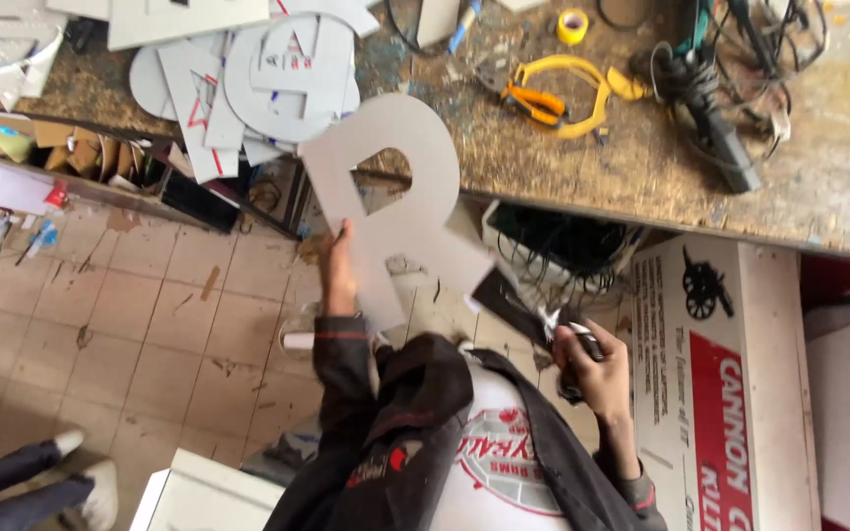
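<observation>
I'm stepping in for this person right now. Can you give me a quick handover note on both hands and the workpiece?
Left hand: shut on the edge of the flat grey cut-out letter panel, held up over the edge of the worn wooden workbench.
Right hand: shut on a small dark hand tool; its kind is unclear.
Done: letter is cut out.
Left: cannot tell. More grey cut-out pieces lie on the bench.

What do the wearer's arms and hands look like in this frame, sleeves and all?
Both hands are bare: no gloves, rings or watch visible. The left hand emerges from a dark grey jacket sleeve with a thin red stripe near the cuff. The right hand shows a bare wrist and forearm, then the same dark grey sleeve with red trim at the cuff. The jacket hangs open over a white printed shirt.
</observation>
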